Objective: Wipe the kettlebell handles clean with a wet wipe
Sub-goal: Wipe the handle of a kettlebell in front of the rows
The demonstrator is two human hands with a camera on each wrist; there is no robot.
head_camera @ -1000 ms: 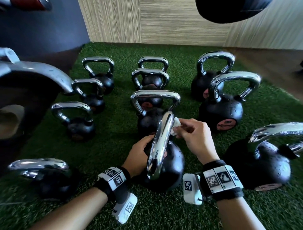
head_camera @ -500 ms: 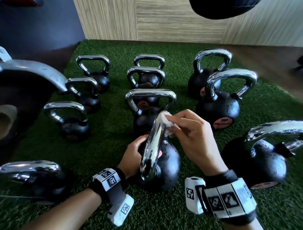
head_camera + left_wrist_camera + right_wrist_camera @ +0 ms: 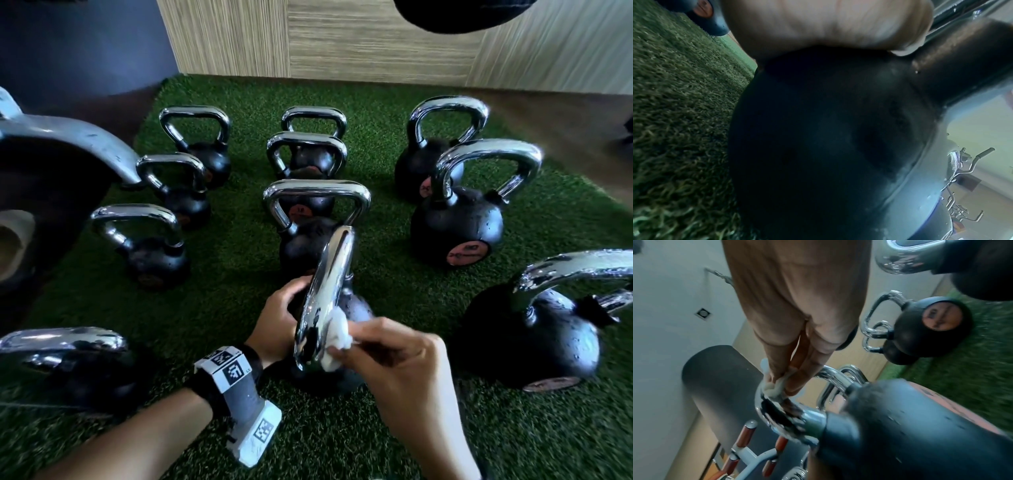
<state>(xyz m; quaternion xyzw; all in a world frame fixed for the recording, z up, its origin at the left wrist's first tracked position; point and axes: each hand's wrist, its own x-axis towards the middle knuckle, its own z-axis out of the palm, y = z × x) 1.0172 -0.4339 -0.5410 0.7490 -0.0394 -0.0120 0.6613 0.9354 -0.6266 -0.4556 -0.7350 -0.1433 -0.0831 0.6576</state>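
Note:
A black kettlebell [image 3: 358, 310] with a chrome handle [image 3: 330, 277] stands on the green turf just in front of me, handle edge-on to the head camera. My left hand [image 3: 282, 308] cups the left side of its body; the left wrist view shows the palm [image 3: 828, 24] lying on the black ball [image 3: 828, 138]. My right hand [image 3: 387, 346] pinches a crumpled white wet wipe [image 3: 337, 334] against the near, lower part of the handle. In the right wrist view the fingertips [image 3: 793, 382] press the wipe [image 3: 772, 387] onto the chrome bend [image 3: 812, 418].
Several more chrome-handled kettlebells stand on the turf [image 3: 222, 294]: one just behind [image 3: 308, 246], a large one at the right [image 3: 534, 335], another at the near left [image 3: 68, 363]. A big dark piece of equipment [image 3: 44, 192] fills the left. A wooden wall [image 3: 342, 37] closes the back.
My right hand has slid the wipe from the far top of the handle down to its near, lower end. The left hand has stayed on the kettlebell's body.

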